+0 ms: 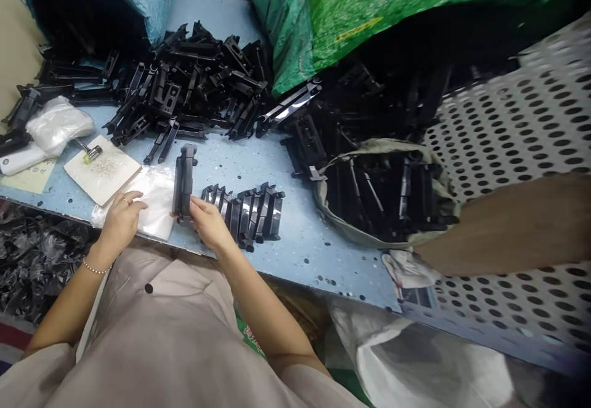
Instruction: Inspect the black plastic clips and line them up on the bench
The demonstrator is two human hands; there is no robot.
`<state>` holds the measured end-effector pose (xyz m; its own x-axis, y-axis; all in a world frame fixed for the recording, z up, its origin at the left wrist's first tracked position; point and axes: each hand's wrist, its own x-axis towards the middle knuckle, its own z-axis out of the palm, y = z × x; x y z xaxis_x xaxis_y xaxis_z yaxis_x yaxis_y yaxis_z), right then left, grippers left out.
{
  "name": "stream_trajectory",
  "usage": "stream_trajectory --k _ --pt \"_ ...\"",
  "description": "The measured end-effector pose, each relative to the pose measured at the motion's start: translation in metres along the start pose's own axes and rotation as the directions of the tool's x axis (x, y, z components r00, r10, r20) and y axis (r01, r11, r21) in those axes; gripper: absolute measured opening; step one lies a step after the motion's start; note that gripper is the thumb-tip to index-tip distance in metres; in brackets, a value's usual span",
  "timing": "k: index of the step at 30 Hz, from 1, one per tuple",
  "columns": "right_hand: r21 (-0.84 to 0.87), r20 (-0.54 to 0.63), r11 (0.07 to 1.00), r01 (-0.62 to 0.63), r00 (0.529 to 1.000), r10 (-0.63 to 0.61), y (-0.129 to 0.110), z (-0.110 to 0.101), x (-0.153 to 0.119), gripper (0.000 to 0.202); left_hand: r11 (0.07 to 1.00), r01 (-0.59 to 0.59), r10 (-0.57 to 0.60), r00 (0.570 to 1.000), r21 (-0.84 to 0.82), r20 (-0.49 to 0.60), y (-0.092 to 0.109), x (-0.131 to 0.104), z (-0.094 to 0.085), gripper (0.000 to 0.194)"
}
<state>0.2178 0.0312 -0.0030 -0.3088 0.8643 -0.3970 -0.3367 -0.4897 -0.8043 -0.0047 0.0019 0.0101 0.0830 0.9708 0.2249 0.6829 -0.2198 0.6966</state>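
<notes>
- Right hand in action: fingers closed on a black part, held on end close by the front edge of the surface.
- Left hand hovers at the clear plastic, fingers half curled; whether they pinch any of it, I cannot tell.
- Just right of the held piece, a row of black parts lines up side by side near that same edge.
- Open room! Bare blue runs from the row across to the cloth bag, and a narrower strip lies behind the row.
- That cloth bag gapes, packed with black parts.
- At the back, a blue sack opens onto a black heap; the green sack has more at its dark mouth.
</notes>
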Motion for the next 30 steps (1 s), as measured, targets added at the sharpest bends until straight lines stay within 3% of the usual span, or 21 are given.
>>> stream_trajectory --k 3,6,8,11,12,14,16,17,19,22,24,26,28,30 --pt "0.028 0.132 0.996 -0.087 0.988 0.083 -0.004 -0.004 -0.025 0.037 1.0 0.011 -0.011 0.998 0.001 0.06 -0.01 0.008 0.004 0.038" --pt "0.083 0.333 0.921 -0.381 0.882 0.335 0.013 -0.005 -0.041 0.034 0.978 0.098 -0.089 0.994 -0.182 0.059 -0.023 0.018 0.006 0.042" --pt "0.132 0.347 0.865 -0.484 0.84 0.417 0.029 -0.006 -0.041 0.028 0.967 0.116 -0.105 0.993 -0.228 0.058 -0.024 0.018 0.001 0.047" --pt "0.187 0.287 0.861 -0.472 0.865 0.412 0.044 -0.008 -0.032 0.024 0.987 0.003 0.018 0.992 -0.163 0.126 -0.008 0.005 -0.008 0.06" --pt "0.156 0.275 0.876 -0.456 0.872 0.405 0.045 -0.006 -0.029 0.024 0.985 -0.066 0.097 0.977 -0.161 0.192 0.002 -0.002 -0.01 0.064" --pt "0.02 0.22 0.935 -0.355 0.913 0.343 0.043 0.0 -0.024 0.022 0.961 -0.186 0.249 0.906 -0.206 0.343 0.024 -0.016 -0.009 0.071" --pt "-0.189 0.141 0.972 -0.142 0.975 0.17 0.037 0.011 -0.025 0.018 0.941 -0.236 0.323 0.842 -0.242 0.433 0.041 -0.028 -0.009 0.072" --pt "-0.293 0.136 0.956 -0.03 0.988 0.073 0.034 0.018 -0.028 0.016 0.942 -0.241 0.325 0.836 -0.235 0.442 0.048 -0.033 -0.011 0.069" --pt "-0.422 0.248 0.898 0.122 0.969 -0.015 0.028 0.029 -0.036 0.015 0.96 -0.219 0.274 0.868 -0.177 0.414 0.054 -0.044 -0.024 0.06" --pt "-0.507 0.493 0.825 0.25 0.869 0.04 0.015 0.028 -0.044 0.033 0.99 -0.113 0.137 0.897 -0.081 0.42 0.045 -0.066 -0.07 0.04" --pt "-0.648 0.472 0.66 0.381 0.88 -0.044 0.004 0.009 -0.038 0.038 1.0 0.003 -0.011 0.879 0.018 0.476 0.022 -0.085 -0.108 0.032" --pt "-0.828 0.363 0.355 0.434 0.898 -0.25 -0.008 -0.019 -0.021 0.039 0.978 0.126 -0.191 0.857 0.164 0.479 -0.017 -0.102 -0.141 0.027" --pt "-0.915 0.337 0.095 0.393 0.871 -0.358 -0.017 -0.048 0.001 0.039 0.913 0.257 -0.375 0.833 0.315 0.408 -0.065 -0.113 -0.159 0.026" --pt "-0.917 0.386 -0.037 0.396 0.863 -0.325 -0.024 -0.069 0.019 0.038 0.802 0.366 -0.516 0.822 0.472 0.24 -0.107 -0.115 -0.163 0.026"
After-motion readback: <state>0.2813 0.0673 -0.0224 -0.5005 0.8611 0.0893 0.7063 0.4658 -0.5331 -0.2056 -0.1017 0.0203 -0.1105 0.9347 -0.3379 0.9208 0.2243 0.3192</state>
